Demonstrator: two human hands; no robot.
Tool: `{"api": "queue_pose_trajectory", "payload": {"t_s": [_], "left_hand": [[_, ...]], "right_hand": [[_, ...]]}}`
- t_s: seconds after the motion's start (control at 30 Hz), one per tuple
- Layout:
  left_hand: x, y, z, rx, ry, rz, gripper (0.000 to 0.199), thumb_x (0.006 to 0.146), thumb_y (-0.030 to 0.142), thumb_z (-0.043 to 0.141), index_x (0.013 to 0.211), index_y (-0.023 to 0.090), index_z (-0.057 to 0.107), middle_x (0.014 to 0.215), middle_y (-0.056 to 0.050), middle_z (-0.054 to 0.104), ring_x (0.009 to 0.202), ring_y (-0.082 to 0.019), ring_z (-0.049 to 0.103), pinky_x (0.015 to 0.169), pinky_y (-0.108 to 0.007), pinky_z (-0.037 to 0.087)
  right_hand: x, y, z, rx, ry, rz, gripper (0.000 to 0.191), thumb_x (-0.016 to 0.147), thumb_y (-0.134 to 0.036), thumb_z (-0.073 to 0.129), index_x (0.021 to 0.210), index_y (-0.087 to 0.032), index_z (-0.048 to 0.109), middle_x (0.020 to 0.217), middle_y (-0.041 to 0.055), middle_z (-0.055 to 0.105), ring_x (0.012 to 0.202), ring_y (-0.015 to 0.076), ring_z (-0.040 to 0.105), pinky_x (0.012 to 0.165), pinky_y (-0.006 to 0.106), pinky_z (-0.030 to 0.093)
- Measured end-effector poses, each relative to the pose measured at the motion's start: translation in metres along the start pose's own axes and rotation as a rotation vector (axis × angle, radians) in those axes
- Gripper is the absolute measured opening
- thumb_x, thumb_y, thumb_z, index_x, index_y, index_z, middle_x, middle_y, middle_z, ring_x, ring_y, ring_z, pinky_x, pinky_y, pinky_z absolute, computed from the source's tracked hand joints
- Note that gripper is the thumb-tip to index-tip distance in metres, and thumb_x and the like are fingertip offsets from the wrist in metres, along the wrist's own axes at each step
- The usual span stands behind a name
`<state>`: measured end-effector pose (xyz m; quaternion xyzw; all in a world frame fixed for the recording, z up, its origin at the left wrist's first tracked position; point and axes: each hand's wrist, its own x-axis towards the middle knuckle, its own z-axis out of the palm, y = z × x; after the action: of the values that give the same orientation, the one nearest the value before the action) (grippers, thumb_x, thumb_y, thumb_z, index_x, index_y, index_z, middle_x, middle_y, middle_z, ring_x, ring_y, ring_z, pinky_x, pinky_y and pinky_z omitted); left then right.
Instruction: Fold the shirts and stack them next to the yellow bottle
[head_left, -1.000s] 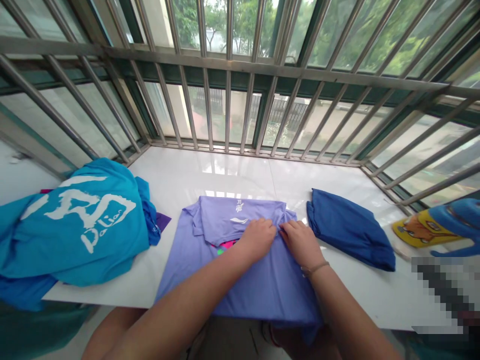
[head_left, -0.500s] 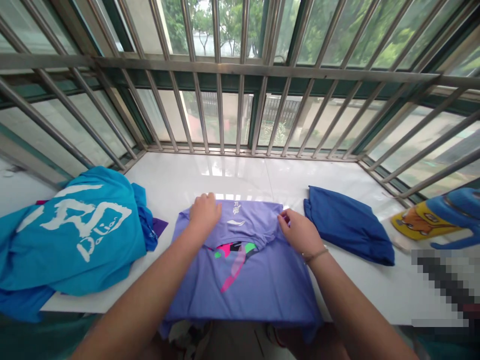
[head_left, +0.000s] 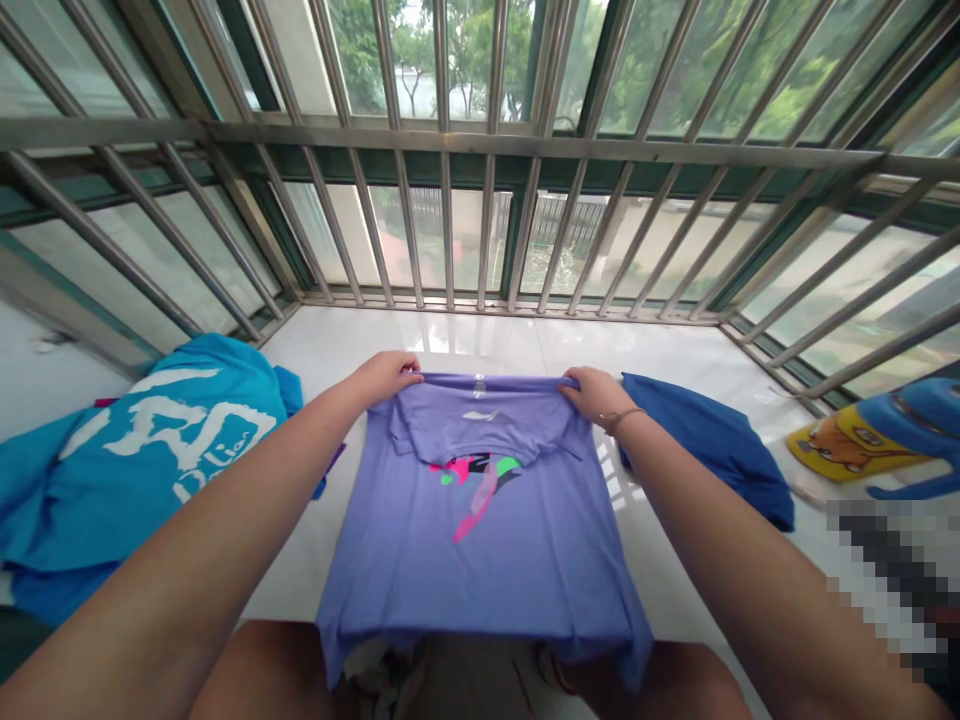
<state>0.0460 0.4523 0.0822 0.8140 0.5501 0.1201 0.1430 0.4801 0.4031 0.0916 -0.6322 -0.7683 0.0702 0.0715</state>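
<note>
A purple T-shirt is spread over the white sill in front of me, its lower part hanging over the near edge. Its top part is folded down, so the collar lies above a pink, green and black print. My left hand pinches the folded edge at its far left corner. At the far right corner my right hand, with a thin bracelet at the wrist, grips the same edge. Between both hands the edge is stretched taut and looks slightly raised off the surface.
A bright blue garment with white lettering lies heaped at the left. To the right are a folded dark blue cloth and a yellow and blue bottle. Metal bars fence the window behind the white sill.
Both hands have moved away from me and now hold the far folded edge, pulling it straight. The left hand, formerly resting on the shirt, now pinches its corner.
</note>
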Motion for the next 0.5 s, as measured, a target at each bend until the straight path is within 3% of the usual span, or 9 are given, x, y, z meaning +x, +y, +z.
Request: {"api": "queue_pose_trajectory", "payload": {"t_s": [0.13, 0.23, 0.3, 0.37, 0.43, 0.5], "left_hand": [[-0.022, 0.022, -0.030, 0.010, 0.317, 0.142, 0.019, 0.099, 0.040, 0.066, 0.099, 0.022, 0.073, 0.094, -0.005, 0.071, 0.089, -0.023, 0.065, 0.079, -0.034, 0.047], [-0.076, 0.041, -0.030, 0.049, 0.323, 0.276, 0.019, 0.105, 0.038, 0.062, 0.102, 0.022, 0.073, 0.098, -0.006, 0.072, 0.092, -0.024, 0.066, 0.084, -0.036, 0.049], [-0.124, 0.050, -0.014, 0.098, 0.228, 0.349, 0.017, 0.107, 0.033, 0.061, 0.102, 0.023, 0.073, 0.097, -0.006, 0.073, 0.092, -0.024, 0.067, 0.086, -0.037, 0.050], [-0.173, 0.054, 0.012, 0.132, 0.105, 0.355, 0.015, 0.107, 0.028, 0.061, 0.100, 0.024, 0.074, 0.097, -0.005, 0.073, 0.093, -0.024, 0.068, 0.087, -0.037, 0.051], [-0.216, 0.053, 0.040, 0.150, -0.003, 0.325, 0.014, 0.105, 0.025, 0.063, 0.098, 0.027, 0.075, 0.099, -0.004, 0.074, 0.094, -0.023, 0.070, 0.090, -0.036, 0.053], [-0.249, 0.048, 0.065, 0.147, -0.002, 0.285, 0.015, 0.104, 0.024, 0.064, 0.105, 0.030, 0.078, 0.109, -0.005, 0.077, 0.102, -0.024, 0.073, 0.096, -0.038, 0.056]], "right_hand": [[-0.032, -0.005, -0.029, 0.039, 0.262, -0.026, 0.027, 0.112, -0.031, 0.053, 0.124, -0.017, 0.072, 0.123, 0.0156, 0.072, 0.110, 0.0261, 0.068, 0.102, 0.041, 0.054], [-0.086, -0.006, -0.025, 0.100, 0.355, -0.147, 0.022, 0.110, -0.031, 0.054, 0.117, -0.024, 0.074, 0.116, 0.0119, 0.072, 0.109, 0.0275, 0.069, 0.101, 0.041, 0.057], [-0.131, -0.007, -0.008, 0.142, 0.320, -0.246, 0.020, 0.106, -0.025, 0.056, 0.112, -0.026, 0.076, 0.111, 0.0101, 0.073, 0.106, 0.0264, 0.071, 0.098, 0.040, 0.060], [-0.174, -0.008, 0.013, 0.210, 0.193, -0.358, 0.028, 0.102, -0.016, 0.053, 0.114, -0.026, 0.077, 0.116, 0.0103, 0.074, 0.107, 0.0249, 0.073, 0.098, 0.039, 0.062], [-0.211, -0.010, 0.031, 0.251, 0.001, -0.383, 0.032, 0.101, -0.016, 0.055, 0.119, -0.028, 0.078, 0.125, 0.0093, 0.075, 0.113, 0.0246, 0.073, 0.101, 0.039, 0.062], [-0.239, -0.012, 0.043, 0.285, -0.099, -0.333, 0.028, 0.103, -0.025, 0.061, 0.124, -0.031, 0.079, 0.133, 0.0089, 0.075, 0.120, 0.0264, 0.073, 0.106, 0.042, 0.062]]}}
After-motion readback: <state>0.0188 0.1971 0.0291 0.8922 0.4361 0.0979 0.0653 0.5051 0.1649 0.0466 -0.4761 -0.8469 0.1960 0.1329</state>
